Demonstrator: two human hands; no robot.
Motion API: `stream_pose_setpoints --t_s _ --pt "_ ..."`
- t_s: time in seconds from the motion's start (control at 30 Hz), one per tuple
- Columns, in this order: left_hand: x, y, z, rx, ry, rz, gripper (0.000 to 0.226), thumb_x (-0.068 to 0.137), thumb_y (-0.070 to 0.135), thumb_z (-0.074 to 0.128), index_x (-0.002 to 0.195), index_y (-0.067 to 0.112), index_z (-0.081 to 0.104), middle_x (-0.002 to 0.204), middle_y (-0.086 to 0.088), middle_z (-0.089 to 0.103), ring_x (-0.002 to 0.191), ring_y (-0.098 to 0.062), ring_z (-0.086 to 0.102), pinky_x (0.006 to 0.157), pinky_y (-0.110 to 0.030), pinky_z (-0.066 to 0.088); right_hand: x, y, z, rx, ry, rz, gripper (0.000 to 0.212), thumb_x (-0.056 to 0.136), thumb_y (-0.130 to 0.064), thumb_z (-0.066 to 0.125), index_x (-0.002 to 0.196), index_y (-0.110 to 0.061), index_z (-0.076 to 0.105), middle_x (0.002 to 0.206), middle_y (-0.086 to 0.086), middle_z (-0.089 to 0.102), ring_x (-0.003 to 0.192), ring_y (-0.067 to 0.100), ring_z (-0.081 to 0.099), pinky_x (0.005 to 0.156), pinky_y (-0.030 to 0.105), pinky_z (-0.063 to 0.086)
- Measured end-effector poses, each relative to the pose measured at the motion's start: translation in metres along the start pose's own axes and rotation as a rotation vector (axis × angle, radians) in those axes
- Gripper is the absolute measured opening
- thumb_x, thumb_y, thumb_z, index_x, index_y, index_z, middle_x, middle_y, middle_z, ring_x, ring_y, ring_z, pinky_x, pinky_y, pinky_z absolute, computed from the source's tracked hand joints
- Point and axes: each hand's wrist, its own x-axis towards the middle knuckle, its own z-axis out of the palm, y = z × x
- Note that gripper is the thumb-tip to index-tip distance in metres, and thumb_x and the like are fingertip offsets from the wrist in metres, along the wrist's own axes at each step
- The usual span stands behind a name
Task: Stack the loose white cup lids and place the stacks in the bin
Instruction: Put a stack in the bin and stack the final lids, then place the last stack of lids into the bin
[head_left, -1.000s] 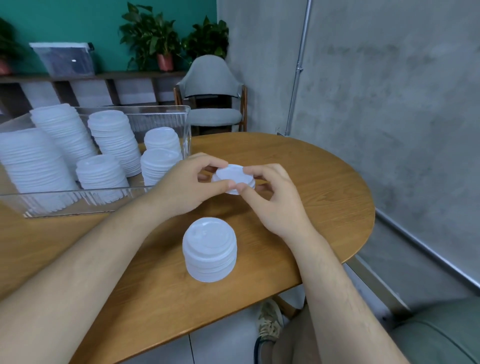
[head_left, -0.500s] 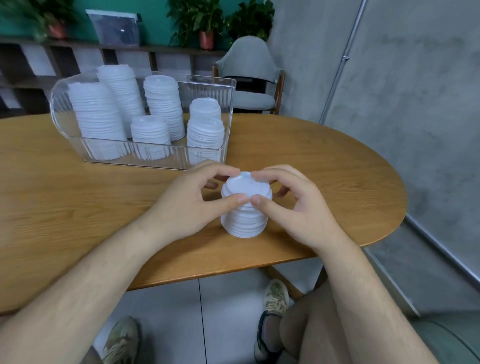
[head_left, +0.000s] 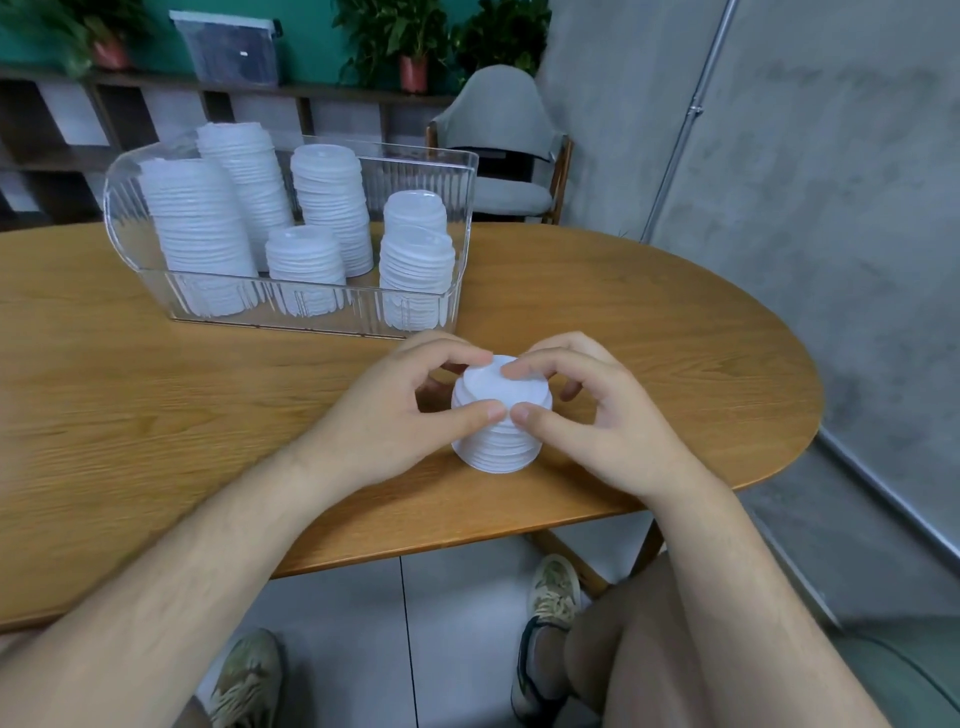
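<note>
My left hand (head_left: 410, 410) and right hand (head_left: 597, 415), which a second ago held one lid (head_left: 488, 384) in the air, now pinch it onto the stack (head_left: 498, 447) on the counter (head_left: 156, 415), near the bin (head_left: 291, 312), so this stack looks ready to move

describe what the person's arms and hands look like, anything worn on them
The left hand and right hand show no gloves or rings; nails short, unpainted. The left forearm and right forearm are bare to the frame edge, lightly haired: no sleeves, watch or bands.
</note>
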Motion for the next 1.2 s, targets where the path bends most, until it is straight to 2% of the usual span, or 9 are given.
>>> stream_pose_setpoints --t_s 0.17,0.3,0.37,0.53,0.63,0.77,0.97,1.07,1.2 --pt "-0.007 -0.005 -0.002 0.016 -0.031 -0.014 0.056 0.079 0.044 0.078 0.130 0.028 0.062 0.127 0.015 0.057 0.124 -0.003 0.053 0.105 -0.028 0.046 -0.003 -0.003 0.002 -0.041 -0.003 0.030 0.027 0.082 -0.027 0.076 0.108 -0.021 0.074 0.119 -0.003 0.059 0.117 0.015 0.056 0.087 0.013 0.040" --pt "-0.012 -0.011 -0.001 0.242 -0.140 -0.104 0.108 0.066 0.066 0.082 0.155 0.041 0.026 0.153 0.018 0.037 0.141 0.001 0.031 0.122 -0.038 0.025 -0.010 -0.005 0.006 -0.159 0.056 0.005 0.032 0.083 -0.039 0.070 0.112 -0.024 0.075 0.123 -0.003 0.051 0.118 0.017 0.053 0.092 0.017 0.040" --pt "-0.013 -0.007 0.004 0.364 -0.166 -0.138 0.118 0.067 0.065 0.082 0.158 0.041 0.012 0.155 0.014 0.030 0.140 -0.001 0.022 0.120 -0.031 0.015 -0.011 -0.008 0.008 -0.168 0.062 0.007 0.035 0.085 -0.041 0.067 0.114 -0.023 0.074 0.121 -0.004 0.052 0.116 0.017 0.054 0.093 0.020 0.041" --pt "-0.014 -0.005 0.007 0.355 -0.091 -0.193 0.110 0.069 0.064 0.081 0.157 0.038 0.020 0.150 0.008 0.039 0.142 -0.015 0.030 0.113 -0.026 0.021 -0.011 -0.019 0.010 -0.204 0.039 0.093 0.030 0.089 -0.040 0.065 0.117 -0.030 0.071 0.125 -0.017 0.053 0.122 0.009 0.054 0.093 0.017 0.041" --pt "-0.021 -0.006 0.003 0.299 -0.043 -0.166 0.097 0.065 0.065 0.081 0.145 0.046 0.031 0.142 0.021 0.048 0.133 -0.009 0.042 0.115 -0.036 0.033 -0.011 -0.029 0.016 -0.195 0.032 0.106 0.025 0.092 -0.026 0.069 0.117 -0.027 0.070 0.126 -0.019 0.052 0.119 0.003 0.054 0.092 0.010 0.038" --pt "-0.038 0.000 -0.012 0.226 0.011 -0.130 0.081 0.065 0.059 0.082 0.134 0.056 0.039 0.129 0.035 0.052 0.124 0.002 0.046 0.111 -0.035 0.038 -0.001 -0.050 0.028 -0.161 -0.002 0.113 0.024 0.091 -0.024 0.070 0.115 -0.026 0.071 0.125 -0.019 0.051 0.106 0.001 0.056 0.083 0.009 0.042" --pt "-0.027 0.011 -0.084 0.190 0.174 -0.119 0.072 0.068 0.044 0.089 0.129 0.039 0.052 0.120 0.026 0.061 0.107 0.009 0.056 0.092 -0.023 0.049 0.066 -0.090 0.046 -0.044 -0.045 0.033 0.030 0.087 -0.019 0.077 0.115 -0.026 0.071 0.120 -0.012 0.055 0.108 -0.004 0.055 0.080 0.008 0.043" --pt "0.005 0.016 -0.125 0.172 0.255 -0.166 0.064 0.071 0.038 0.088 0.122 0.039 0.050 0.111 0.025 0.062 0.096 0.008 0.059 0.076 -0.010 0.047 0.127 -0.104 0.046 -0.069 -0.108 0.005 0.042 0.084 -0.023 0.079 0.124 -0.029 0.065 0.127 -0.012 0.052 0.113 -0.004 0.053 0.089 0.006 0.040" --pt "0.055 0.005 -0.160 0.170 0.351 -0.262 0.066 0.072 0.041 0.089 0.121 0.025 0.048 0.106 0.016 0.062 0.096 0.000 0.061 0.073 -0.016 0.047 0.207 -0.104 0.049 -0.134 -0.187 0.031 0.054 0.083 -0.025 0.081 0.131 -0.029 0.058 0.134 -0.009 0.047 0.114 0.010 0.056 0.091 0.014 0.046"
